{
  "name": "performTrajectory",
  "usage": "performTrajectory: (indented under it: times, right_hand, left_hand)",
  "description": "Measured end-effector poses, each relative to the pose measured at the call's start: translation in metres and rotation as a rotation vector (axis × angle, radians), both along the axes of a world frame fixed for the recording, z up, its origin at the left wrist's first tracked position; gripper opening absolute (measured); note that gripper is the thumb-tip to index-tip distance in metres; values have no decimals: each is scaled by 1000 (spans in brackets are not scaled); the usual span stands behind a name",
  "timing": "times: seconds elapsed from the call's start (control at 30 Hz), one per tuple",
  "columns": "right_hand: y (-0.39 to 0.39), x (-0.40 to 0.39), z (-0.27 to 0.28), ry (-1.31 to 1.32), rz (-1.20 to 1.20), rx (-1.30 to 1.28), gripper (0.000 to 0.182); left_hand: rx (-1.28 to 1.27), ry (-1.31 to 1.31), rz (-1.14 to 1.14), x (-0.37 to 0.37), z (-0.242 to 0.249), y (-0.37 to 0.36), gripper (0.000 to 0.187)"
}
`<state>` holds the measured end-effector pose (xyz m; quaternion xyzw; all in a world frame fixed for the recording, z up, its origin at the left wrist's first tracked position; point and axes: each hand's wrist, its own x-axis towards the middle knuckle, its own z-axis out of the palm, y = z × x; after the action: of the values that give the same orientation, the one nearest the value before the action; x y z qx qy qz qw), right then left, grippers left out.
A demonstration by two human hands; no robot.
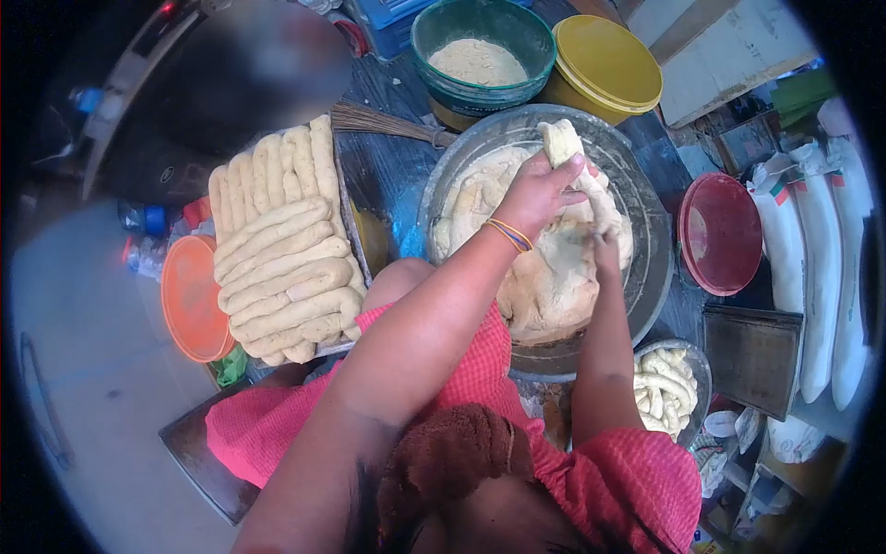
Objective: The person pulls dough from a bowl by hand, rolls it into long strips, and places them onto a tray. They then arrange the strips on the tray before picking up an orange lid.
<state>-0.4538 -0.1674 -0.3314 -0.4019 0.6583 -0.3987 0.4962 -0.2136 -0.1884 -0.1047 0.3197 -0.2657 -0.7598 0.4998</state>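
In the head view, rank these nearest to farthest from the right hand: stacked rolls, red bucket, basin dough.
From the right hand:
1. Basin dough: right by it.
2. Red bucket: to its right.
3. Stacked rolls: far left.

The dough [551,288] looks smooth and matt, the yellow bucket [616,66] glossy plastic.

No lettering can be read; red and green marks [781,197] are seen on white packages [818,277], wording not made out
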Motion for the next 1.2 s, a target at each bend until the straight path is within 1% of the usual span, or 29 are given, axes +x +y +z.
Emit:
performTrajectory:
  times: [0.07, 0.13, 0.2, 0.27, 0.3, 0.33, 0.37, 0.4, 0.43, 0.47, 0.53, 0.57, 0.6, 0.67, 0.7, 0.73, 0.77, 0.8, 0.83, 0.87, 0.9, 0.93, 0.97, 1.0, 1.07, 1.1, 1.13, 1.17, 1.2]
  right_hand:
    - [11, -9, 24, 22, -130, -38, 27]
    - [24, -21, 42, -210, -306, -150, 35]
    - [38, -43, 56, -273, -364, -311, 32]
    - [57, -55, 82, -72, -342, -350, 29]
    - [62, -47, 94, -97, -407, -419, 29]
    - [66, -40, 108, -94, -409, -417, 29]
    - [71, -32, 124, -113, -403, -490, 31]
    - [74, -26, 135, -132, -398, -563, 32]
    - [76, -25, 140, -109, -344, -582, 36]
    - [76, -24, 140, -105, -351, -578, 36]
    - [69, -20, 139, 358, -149, -420, 41]
    - [62, -13, 135, 300, -80, -363, 40]
    - [54, -1, 128, 241, -9, -303, 40]
    - [43, 32, 122, -117, -57, -329, 41]
    - [36, 25, 101, -116, -57, -326, 41]
    - [30, 10, 64, -100, -117, -244, 44]
    - [29, -3, 35, -83, -176, -161, 47]
    - [31, -10, 21, -85, -174, -160, 47]
    - [36, -15, 11, 256, -35, 56, 49]
    - [42, -19, -3, 594, 108, 274, 52]
    - [52, -22, -28, 593, 108, 273, 52]
    - [67, -26, -57, 750, 65, 100, 57]
    - [78, -27, -71, 904, 23, -78, 62]
    - [84, -22, -55, 906, 27, -80, 62]
    - [95, -12, -26, 889, 104, 176, 61]
    - [98, -16, -32, 893, 106, 181, 61]
    - [100, -23, -42, 927, 66, 188, 57]
    - [100, -24, -40, 960, 24, 192, 53]
    - [100, -22, -38, 964, 19, 191, 53]
  left_hand:
    - [-38, 5, -28, -1, 1, 0, 27]
    - [-68, 8, -54, 0, 1, 1, 27]
    - [-91, 40, -53, -1, 6, 2, 21]
    - [-90, 61, -49, 0, 8, 2, 21]
    - [-101, 77, -39, 0, 7, 0, 24]
    - [-112, 95, -28, 0, 6, -1, 27]
    - [-109, 97, -29, 0, 5, -2, 27]
    - [-94, 91, 27, 0, 4, -4, 28]
    - [-78, 84, 80, 0, 4, -4, 28]
    - [-73, 86, 73, 0, 3, -5, 28]
    - [0, -85, 258, 0, 3, -7, 29]
    - [63, -205, 251, 4, -5, -9, 28]
    - [64, -204, 249, 6, -15, -13, 28]
    - [191, -411, 263, 8, -42, -19, 32]
    - [358, -268, 192, 10, -61, -24, 42]
    - [357, -267, 195, 10, -51, -20, 42]
    - [312, -309, 247, 11, -33, -12, 50]
    - [265, -353, 296, 12, -20, -8, 58]
    - [267, -356, 296, 15, -18, -7, 58]
    - [198, -469, 247, 18, -17, -5, 65]
    - [126, -580, 198, 20, -16, -5, 72]
    - [127, -580, 199, 21, -18, -5, 72]
    - [70, -617, 177, 23, -22, -5, 73]
    - [15, -655, 156, 25, -25, -6, 75]
    - [17, -654, 156, 26, -30, -8, 74]
    - [15, -654, 150, 25, -32, -8, 73]
    - [15, -650, 147, 24, -33, -6, 73]
    - [-8, -655, 150, 23, -31, -5, 73]
    - [-31, -661, 153, 21, -28, -4, 72]
